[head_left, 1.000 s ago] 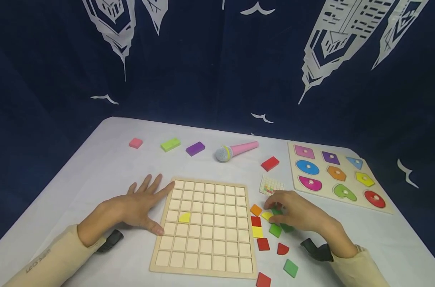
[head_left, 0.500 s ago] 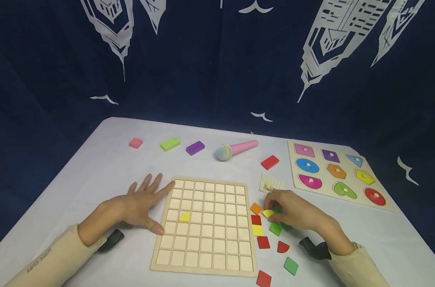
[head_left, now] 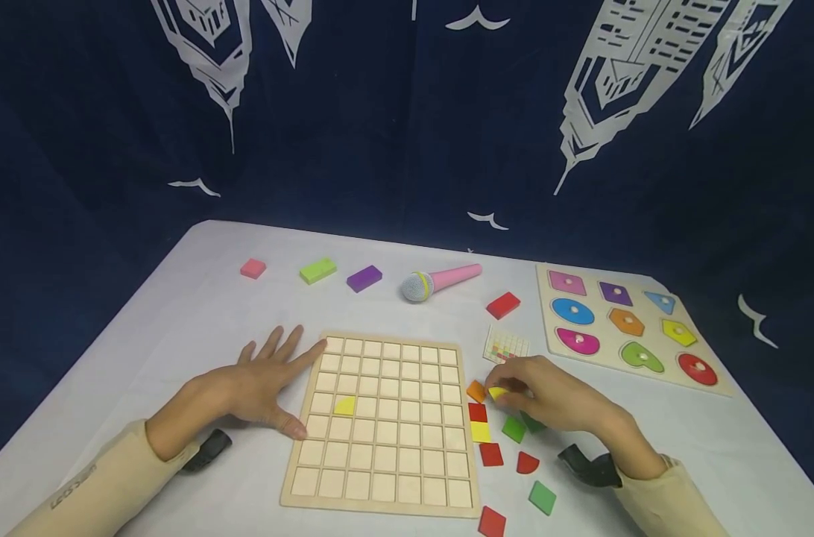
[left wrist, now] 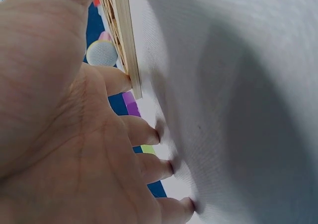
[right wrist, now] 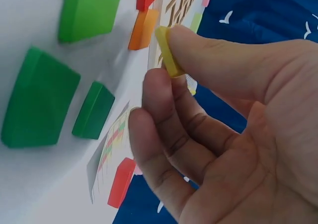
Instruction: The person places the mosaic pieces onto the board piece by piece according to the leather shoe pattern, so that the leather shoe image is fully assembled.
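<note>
A wooden grid board (head_left: 380, 509) lies in the middle of the table, with one yellow quarter-round tile (head_left: 344, 406) in a cell on its left side. My left hand (head_left: 259, 388) spreads its fingers at the board's left edge; index fingertip and thumb touch the frame, and in the left wrist view the other fingertips rest on the cloth. Right of the board, my right hand (head_left: 551, 391) pinches a yellow tile (right wrist: 168, 52) between thumb and fingers, lifted above the table in the right wrist view. Green tiles (head_left: 513, 429) and an orange tile (head_left: 476, 391) lie close by.
Several red tiles (head_left: 491, 454) lie along the board's right side. Behind the right hand is a small pattern card (head_left: 505, 344). A shape puzzle board (head_left: 608, 335) lies at the right. Farther back are a pink toy microphone (head_left: 440, 280) and coloured blocks (head_left: 364, 278).
The right hand has picked the yellow tile up from among the green ones and moved it slightly left and away from me. The left hand has stayed at the board's edge.
</note>
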A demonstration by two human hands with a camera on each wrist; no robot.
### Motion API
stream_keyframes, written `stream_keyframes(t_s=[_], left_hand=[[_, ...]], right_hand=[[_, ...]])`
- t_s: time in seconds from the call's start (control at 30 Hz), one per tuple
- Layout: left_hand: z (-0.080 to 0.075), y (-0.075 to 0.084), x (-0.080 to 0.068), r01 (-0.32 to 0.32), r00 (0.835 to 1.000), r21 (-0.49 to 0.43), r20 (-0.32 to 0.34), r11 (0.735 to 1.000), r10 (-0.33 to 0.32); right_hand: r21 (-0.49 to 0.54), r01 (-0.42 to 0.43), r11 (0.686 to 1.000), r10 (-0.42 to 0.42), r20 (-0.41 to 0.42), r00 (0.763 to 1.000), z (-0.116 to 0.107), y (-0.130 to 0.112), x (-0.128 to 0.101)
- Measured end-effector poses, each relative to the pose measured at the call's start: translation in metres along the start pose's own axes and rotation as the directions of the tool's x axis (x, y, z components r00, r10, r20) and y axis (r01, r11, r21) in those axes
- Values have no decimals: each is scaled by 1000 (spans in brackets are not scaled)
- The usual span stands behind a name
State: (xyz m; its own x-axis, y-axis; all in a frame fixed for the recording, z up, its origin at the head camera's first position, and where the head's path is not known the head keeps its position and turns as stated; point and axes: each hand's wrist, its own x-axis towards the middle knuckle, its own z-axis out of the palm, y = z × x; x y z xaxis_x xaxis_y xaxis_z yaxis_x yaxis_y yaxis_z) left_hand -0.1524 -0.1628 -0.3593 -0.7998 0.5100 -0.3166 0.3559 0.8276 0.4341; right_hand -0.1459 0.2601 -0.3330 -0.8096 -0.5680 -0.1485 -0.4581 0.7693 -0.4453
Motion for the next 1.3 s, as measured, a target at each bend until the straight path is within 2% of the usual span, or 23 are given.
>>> stream_keyframes(t_s=[0.27,0.47,0.63,0.87,1.3], left_hand=[[0,0,1,-7,1000,-10,8,1000,7],[0,-3,-1,-22,1000,-2,1,1000,22],[1,-4,-1,-18,1000,-1,-1,1000,18],[2,-2,1,-22,1000,-4,-2,1000,22],[2,-2,0,-20,1000,-2,-3,1000,20]], right_hand=[[21,74,997,-73,-42,996,7,-6,2],[-7,87,996,-87,-38,996,9,-21,9],[-23,91,996,-92,-48,995,11,-35,19],[28,114,993,-112,-69,991,19,-53,38],[-21,144,989,-145,-86,986,36,-77,65]])
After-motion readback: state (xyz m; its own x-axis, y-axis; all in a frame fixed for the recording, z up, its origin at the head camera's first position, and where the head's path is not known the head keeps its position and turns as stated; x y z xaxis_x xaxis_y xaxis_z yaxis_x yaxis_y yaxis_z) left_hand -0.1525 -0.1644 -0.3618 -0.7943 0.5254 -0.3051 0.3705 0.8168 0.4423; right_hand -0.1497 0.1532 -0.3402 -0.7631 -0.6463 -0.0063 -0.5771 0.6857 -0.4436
